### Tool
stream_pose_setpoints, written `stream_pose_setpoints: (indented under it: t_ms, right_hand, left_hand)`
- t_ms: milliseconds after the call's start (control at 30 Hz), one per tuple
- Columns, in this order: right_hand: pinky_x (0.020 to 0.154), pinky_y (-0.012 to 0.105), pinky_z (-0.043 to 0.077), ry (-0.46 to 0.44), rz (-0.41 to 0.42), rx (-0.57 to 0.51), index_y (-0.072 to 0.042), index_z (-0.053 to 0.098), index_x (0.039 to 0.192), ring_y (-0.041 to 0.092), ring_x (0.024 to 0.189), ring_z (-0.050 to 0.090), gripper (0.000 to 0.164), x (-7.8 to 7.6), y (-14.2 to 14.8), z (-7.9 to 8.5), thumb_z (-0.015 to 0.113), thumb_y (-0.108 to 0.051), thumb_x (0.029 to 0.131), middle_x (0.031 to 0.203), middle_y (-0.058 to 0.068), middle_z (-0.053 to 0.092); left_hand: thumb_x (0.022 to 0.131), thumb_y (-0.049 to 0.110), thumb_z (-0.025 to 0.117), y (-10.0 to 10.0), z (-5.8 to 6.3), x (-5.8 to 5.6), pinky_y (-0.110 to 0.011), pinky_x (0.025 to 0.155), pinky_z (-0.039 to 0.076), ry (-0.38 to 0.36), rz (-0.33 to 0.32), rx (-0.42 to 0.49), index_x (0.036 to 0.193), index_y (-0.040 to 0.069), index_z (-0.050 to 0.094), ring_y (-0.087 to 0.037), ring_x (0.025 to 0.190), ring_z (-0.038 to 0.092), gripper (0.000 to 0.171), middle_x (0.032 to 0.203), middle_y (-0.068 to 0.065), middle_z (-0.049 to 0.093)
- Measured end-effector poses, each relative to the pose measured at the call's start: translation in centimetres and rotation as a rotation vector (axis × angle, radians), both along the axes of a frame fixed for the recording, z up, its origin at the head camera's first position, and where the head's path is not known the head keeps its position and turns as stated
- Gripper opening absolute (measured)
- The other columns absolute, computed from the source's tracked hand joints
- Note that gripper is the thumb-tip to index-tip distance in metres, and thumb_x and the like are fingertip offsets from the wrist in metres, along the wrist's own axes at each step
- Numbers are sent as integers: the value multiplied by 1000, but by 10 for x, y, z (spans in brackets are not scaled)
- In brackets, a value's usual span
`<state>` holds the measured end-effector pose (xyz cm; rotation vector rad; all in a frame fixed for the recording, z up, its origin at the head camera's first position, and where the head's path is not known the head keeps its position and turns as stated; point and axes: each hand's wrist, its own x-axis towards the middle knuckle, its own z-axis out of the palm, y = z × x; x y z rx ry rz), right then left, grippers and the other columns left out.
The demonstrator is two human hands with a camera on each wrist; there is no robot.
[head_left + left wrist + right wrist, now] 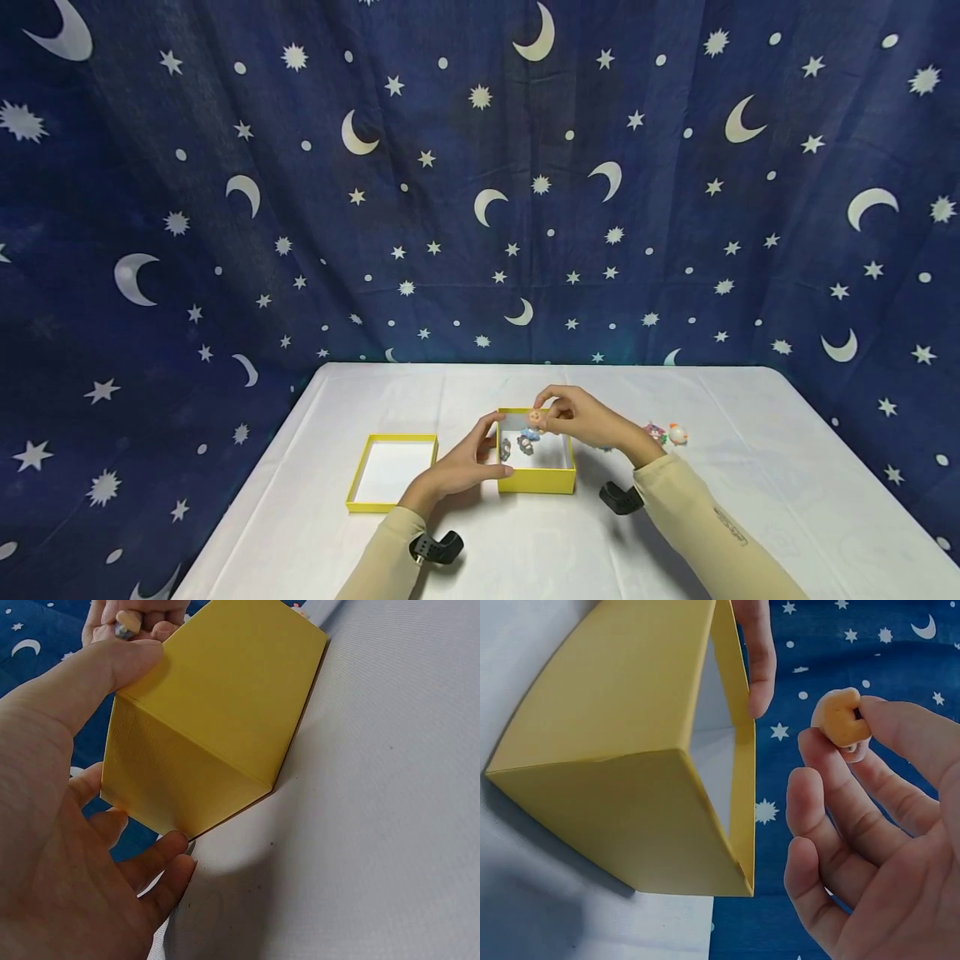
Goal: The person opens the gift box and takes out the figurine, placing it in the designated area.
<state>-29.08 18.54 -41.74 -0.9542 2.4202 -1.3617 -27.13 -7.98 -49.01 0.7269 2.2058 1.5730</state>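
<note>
My left hand [459, 468] grips a yellow box [536, 481] by its left side, thumb near the front corner and fingertips toward the back corner. In the left wrist view the thumb lies along the rim and the fingertips touch the wall. My right hand [588, 419] pinches a small orange and pale figurine [845, 720] between thumb and fingertip, over the box's open top. Inside on the white bottom lie a grey-brown figurine [526, 446], another small grey one [506, 450] by the left wall, and a blue piece [530, 434].
A yellow-rimmed lid [356, 506] lies inner side up to the left of the box. Beyond my right wrist sit a pink multicoloured trinket [655, 432] and a round white and orange one [678, 433]. A starry blue curtain [480, 167] hangs behind the white-covered table [750, 467].
</note>
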Motion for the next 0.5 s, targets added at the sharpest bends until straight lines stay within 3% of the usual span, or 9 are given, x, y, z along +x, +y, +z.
stream_pose_setpoints:
  t_ms: [267,500]
  right_hand:
    - [76,23,55,44,-23,-8,1,60,114,9,76,67,25,10,7,-2,68,-15,97,88,15,76]
    - [73,24,55,61,-76,-21,-2,62,114,12,77,67,27,18,17,-4,71,-19,95,87,10,76]
  left_hand:
    - [88,23,74,1,0,-1,-51,123,32,-11,4,-2,159,21,21,-33,147,41,88,170,-13,11]
    - [88,21,74,0,0,0,-53,121,33,-5,11,-5,159,19,21,-35,147,42,88,170,-16,11]
